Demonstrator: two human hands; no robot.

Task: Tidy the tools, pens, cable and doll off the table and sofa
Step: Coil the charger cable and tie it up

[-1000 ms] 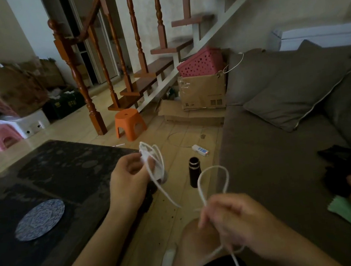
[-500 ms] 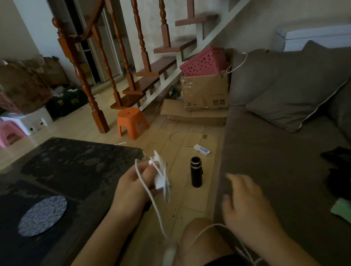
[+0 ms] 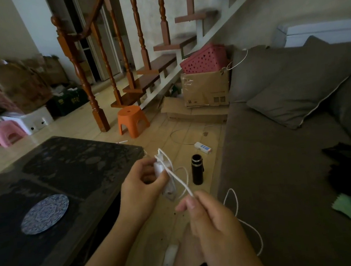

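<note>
Nearest the camera, the right hand (image 3: pixel 217 226) pinches the white cable (image 3: pixel 180 182) between thumb and forefinger, above the knee and just off the sofa's (image 3: pixel 271 166) front edge. Behind that pinch the slack makes a loop over the front edge of the seat and drops toward the lap. Ahead of it, the cable runs straight and taut, slanting up and away to the left into the left hand (image 3: pixel 141 186), which grips a small white block (image 3: pixel 160 171) with several turns already wound on it, off the table's (image 3: pixel 76 162) near right corner. The wound bundle stands roughly upright, so its long axis crosses the taut stretch. The step in hand looks like winding. It would go best with light tension, each turn laid beside the last in one direction, and the slack fed through the fingers so the loop cannot snag on the knee. Beyond the hands, a black bottle (image 3: pixel 197 169) stands on the floor. The doll (image 3: pixel 347 169) lies on the sofa seat to the right, not yet tidied.
</note>
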